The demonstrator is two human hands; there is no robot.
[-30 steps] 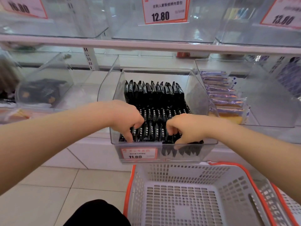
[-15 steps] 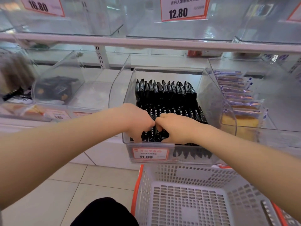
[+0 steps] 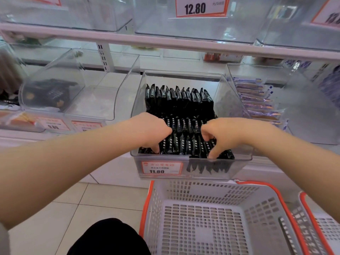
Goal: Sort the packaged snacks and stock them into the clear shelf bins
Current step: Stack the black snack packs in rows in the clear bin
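A clear shelf bin holds rows of black snack packets standing on edge. Both my hands are inside its front part. My left hand has its fingers curled into the front rows and its thumb pointing down at the bin's left front. My right hand mirrors it on the right, thumb down by the front wall. Each hand grips packets of the front rows between thumb and fingers. A strip of packets shows between the two hands.
A white basket with orange rim stands below the bin, with nothing in it; a second basket sits to its right. The right neighbour bin holds purple packets; a left bin holds dark packets. An upper shelf overhangs.
Half a second ago my hands met at the middle of the front rows; now they have spread apart toward the bin's left and right sides.
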